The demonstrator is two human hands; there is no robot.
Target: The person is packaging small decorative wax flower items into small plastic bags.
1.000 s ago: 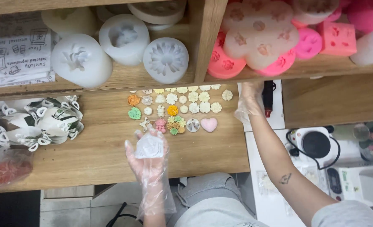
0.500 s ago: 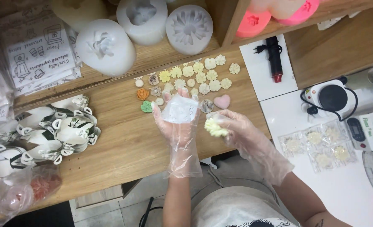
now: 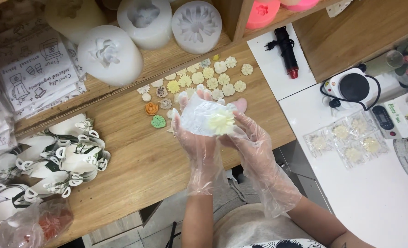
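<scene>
Pale yellow flower piece (image 3: 221, 122) is sitting at the meeting point of both gloved hands, above the wooden bench (image 3: 135, 160). Left hand (image 3: 198, 124) is lying palm up, fingers spread and reaching away from the body, cradling a small clear bag (image 3: 200, 115) across the palm. Right hand (image 3: 250, 138) is curling in from the right, its fingertips pinching the flower against the bag's edge. Rows of small flower shapes (image 3: 213, 80) are lying just beyond the fingertips.
</scene>
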